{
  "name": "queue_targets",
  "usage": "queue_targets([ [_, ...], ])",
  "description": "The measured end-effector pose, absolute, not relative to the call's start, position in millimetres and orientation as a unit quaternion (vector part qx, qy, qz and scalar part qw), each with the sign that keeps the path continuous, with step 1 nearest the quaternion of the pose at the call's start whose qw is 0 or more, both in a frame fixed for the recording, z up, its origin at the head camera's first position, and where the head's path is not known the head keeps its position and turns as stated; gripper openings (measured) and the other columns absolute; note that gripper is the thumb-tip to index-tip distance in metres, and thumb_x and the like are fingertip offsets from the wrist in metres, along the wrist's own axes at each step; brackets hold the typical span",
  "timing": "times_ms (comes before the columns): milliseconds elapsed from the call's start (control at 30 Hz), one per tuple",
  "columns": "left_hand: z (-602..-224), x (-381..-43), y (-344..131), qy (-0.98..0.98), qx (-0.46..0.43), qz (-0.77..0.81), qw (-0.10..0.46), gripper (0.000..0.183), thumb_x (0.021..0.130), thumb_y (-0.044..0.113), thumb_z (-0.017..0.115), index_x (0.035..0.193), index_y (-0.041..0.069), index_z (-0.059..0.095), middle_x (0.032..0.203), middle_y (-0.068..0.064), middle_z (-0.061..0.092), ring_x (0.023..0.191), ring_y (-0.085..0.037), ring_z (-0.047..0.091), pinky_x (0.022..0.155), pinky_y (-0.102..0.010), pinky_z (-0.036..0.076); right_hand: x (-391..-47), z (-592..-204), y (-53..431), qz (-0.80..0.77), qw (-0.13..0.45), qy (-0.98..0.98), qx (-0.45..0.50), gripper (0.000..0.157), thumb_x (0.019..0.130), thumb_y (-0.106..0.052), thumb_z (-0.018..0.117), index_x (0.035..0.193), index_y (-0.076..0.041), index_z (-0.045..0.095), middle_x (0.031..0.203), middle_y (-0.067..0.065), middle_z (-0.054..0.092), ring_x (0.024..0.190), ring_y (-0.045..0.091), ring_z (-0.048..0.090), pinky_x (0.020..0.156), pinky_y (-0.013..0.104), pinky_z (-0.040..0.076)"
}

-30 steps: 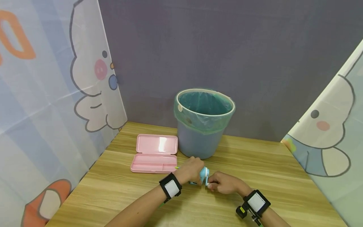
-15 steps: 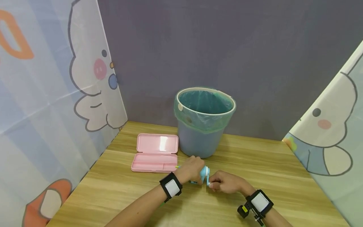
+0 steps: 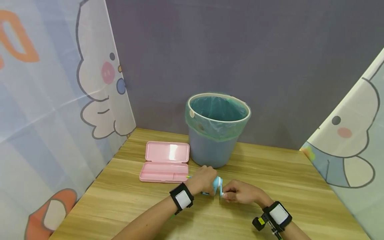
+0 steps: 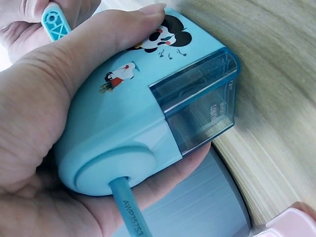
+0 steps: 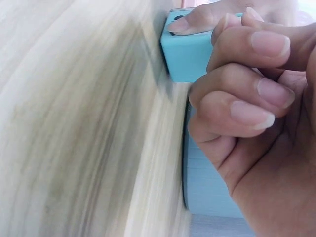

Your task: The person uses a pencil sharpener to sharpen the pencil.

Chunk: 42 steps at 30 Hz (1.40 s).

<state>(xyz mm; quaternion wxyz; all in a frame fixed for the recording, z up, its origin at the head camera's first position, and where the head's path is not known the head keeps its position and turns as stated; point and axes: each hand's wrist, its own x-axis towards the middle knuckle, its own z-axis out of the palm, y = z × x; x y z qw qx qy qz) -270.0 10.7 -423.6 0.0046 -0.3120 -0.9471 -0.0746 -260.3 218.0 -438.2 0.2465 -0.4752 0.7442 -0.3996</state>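
Observation:
A light blue pencil sharpener (image 3: 216, 185) with a cartoon print and a clear shavings drawer (image 4: 197, 111) stands on the wooden table (image 3: 285, 180). My left hand (image 3: 204, 180) grips its body, fingers and thumb wrapped around it. A blue-green pencil (image 4: 131, 212) is stuck into the sharpener's front hole; its end shows past my left hand (image 3: 188, 176). My right hand (image 3: 238, 193) pinches the sharpener's crank handle (image 4: 53, 19) on the side facing it. In the right wrist view the curled fingers (image 5: 252, 98) hide the handle, and a corner of the sharpener (image 5: 185, 49) shows.
A grey-blue bin (image 3: 210, 150) lined with a green bag stands just behind the hands. An open pink pencil case (image 3: 165, 162) lies to its left. Cartoon-printed curtains close off both sides, and a dark wall the back.
My right hand has shifted slightly up and towards the sharpener with the crank handle. The left hand keeps its hold on the sharpener in the same spot.

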Motion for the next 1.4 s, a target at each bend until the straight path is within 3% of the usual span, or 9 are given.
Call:
queue_targets([
  [733, -426, -269, 13, -0.947, -0.312, -0.074, 0.011, 0.038, 0.053, 0.03, 0.094, 0.067, 0.02, 0.059, 0.063, 0.01, 0.052, 0.057, -0.008, 0.048, 0.051, -0.022, 0.041, -257, -429, 221, -0.412, 0.209, 0.753, -0.469, 0.034, 0.103, -0.01, 0.049, 0.069, -0.011, 0.047, 0.059, 0.0, 0.035, 0.05, 0.001, 0.028, 0.051, 0.017, 0.03],
  [1100, -424, -270, 11, -0.944, -0.321, -0.07, 0.018, 0.037, 0.055, 0.032, 0.092, 0.068, 0.02, 0.059, 0.063, 0.01, 0.052, 0.055, -0.007, 0.049, 0.051, -0.021, 0.04, -262, -415, 224, -0.417, 0.173, 0.76, -0.467, 0.03, 0.103, -0.012, 0.048, 0.079, 0.003, 0.057, 0.058, -0.003, 0.036, 0.049, -0.002, 0.03, 0.048, 0.016, 0.031],
  [1400, -422, -269, 10, -0.943, -0.323, -0.071, 0.019, 0.037, 0.055, 0.031, 0.092, 0.068, 0.02, 0.059, 0.062, 0.01, 0.051, 0.054, -0.007, 0.048, 0.049, -0.021, 0.04, -264, -415, 225, -0.412, 0.167, 0.761, -0.472, 0.031, 0.104, -0.013, 0.048, 0.078, 0.002, 0.057, 0.056, -0.003, 0.035, 0.048, -0.002, 0.029, 0.047, 0.016, 0.03],
])
